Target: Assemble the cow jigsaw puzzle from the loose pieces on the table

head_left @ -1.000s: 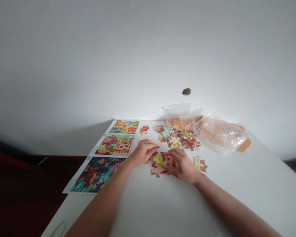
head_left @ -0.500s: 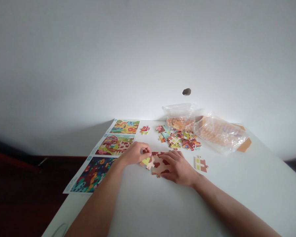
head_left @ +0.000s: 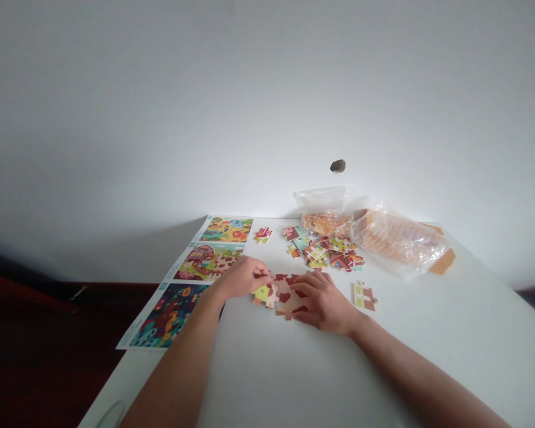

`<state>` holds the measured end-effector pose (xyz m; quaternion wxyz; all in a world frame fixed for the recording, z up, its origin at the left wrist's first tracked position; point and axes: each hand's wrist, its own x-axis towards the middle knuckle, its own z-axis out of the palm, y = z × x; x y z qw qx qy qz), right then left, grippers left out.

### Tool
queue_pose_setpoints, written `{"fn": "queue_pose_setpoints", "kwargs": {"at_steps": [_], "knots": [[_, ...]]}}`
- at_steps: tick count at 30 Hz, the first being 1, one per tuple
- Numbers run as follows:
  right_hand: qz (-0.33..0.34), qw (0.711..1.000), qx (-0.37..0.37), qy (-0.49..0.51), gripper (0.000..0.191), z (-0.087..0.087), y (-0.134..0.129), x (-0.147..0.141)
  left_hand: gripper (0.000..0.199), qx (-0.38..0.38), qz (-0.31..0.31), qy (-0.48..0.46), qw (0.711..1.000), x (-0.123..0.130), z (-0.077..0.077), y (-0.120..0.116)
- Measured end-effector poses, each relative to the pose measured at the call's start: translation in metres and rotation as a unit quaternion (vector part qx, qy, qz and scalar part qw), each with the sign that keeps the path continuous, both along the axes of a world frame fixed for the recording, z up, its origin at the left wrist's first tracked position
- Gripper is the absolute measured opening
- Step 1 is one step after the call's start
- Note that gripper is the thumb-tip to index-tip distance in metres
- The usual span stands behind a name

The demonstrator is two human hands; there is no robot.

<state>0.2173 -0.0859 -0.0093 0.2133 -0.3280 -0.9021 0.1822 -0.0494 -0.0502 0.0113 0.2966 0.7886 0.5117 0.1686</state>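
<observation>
My left hand (head_left: 247,277) is closed in a pinch at the upper edge of a yellow-green and cream puzzle piece (head_left: 263,295). That piece lies against the left side of a joined puzzle section (head_left: 285,303) with brown cow spots on cream. Over the section's right part rests my right hand (head_left: 325,300), fingers spread and touching it, hiding some of it. Further right lies a small brown, cream and green puzzle piece or pair (head_left: 364,296), apart from the rest.
Behind the hands is a heap of loose puzzle pieces (head_left: 330,252), with a red piece (head_left: 263,234) to its left. A picture sheet (head_left: 160,297) with three scenes lies along the left edge. Clear plastic bags (head_left: 401,241) with orange contents stand near the wall (head_left: 249,119).
The yellow-green and cream piece has shifted and turned slightly, now sitting closer against the spotted section. My left fingers moved a little with it; my right hand stays on the section.
</observation>
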Motion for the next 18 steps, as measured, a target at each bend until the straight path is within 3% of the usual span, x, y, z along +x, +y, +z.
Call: {"fn": "queue_pose_setpoints", "kwargs": {"at_steps": [9,15,18], "knots": [[0.004,1.0,-0.004,0.003,0.049,0.0005,0.0002,0.0002,0.012,0.136,-0.068,0.072,0.986,-0.001,0.0047,-0.0012],[0.009,1.0,-0.002,0.0,0.047,0.001,-0.0001,0.0002,0.005,0.125,-0.07,0.083,0.986,0.0018,0.0046,-0.0018],[0.003,1.0,0.001,-0.004,0.043,0.0017,-0.0026,-0.0012,0.011,0.111,-0.07,0.094,0.987,0.0064,0.004,-0.0039]]}}
